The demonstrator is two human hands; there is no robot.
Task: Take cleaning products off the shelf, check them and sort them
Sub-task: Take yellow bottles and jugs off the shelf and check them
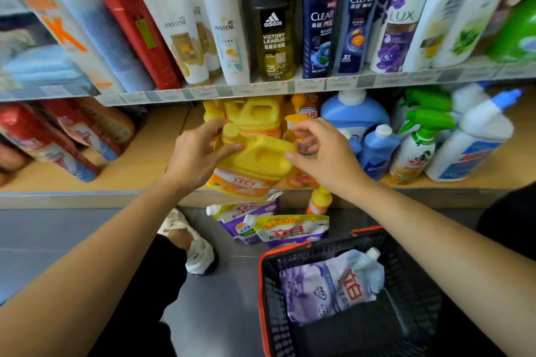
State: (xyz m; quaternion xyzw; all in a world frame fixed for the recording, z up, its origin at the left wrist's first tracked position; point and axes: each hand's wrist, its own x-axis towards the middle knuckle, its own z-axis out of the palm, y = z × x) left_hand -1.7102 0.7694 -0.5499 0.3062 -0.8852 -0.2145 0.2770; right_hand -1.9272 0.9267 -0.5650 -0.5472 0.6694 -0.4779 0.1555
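Note:
A big yellow detergent jug (255, 161) with an orange label is at the front edge of the lower wooden shelf (139, 165). My left hand (200, 151) grips it around the neck and cap on its left side. My right hand (322, 153) touches its right shoulder with the thumb, fingers spread above it. A second yellow jug (255, 113) stands behind it. A purple detergent pouch (330, 287) lies inside the black basket (266, 293) on the floor.
Two purple and yellow refill pouches (272, 226) lean on the floor below the shelf, beside a small yellow bottle (319, 201). Blue bottles (374, 148) and green spray bottles (417, 145) stand to the right. Shampoo bottles (275, 29) fill the upper shelf. My shoe (197, 249) is at the left.

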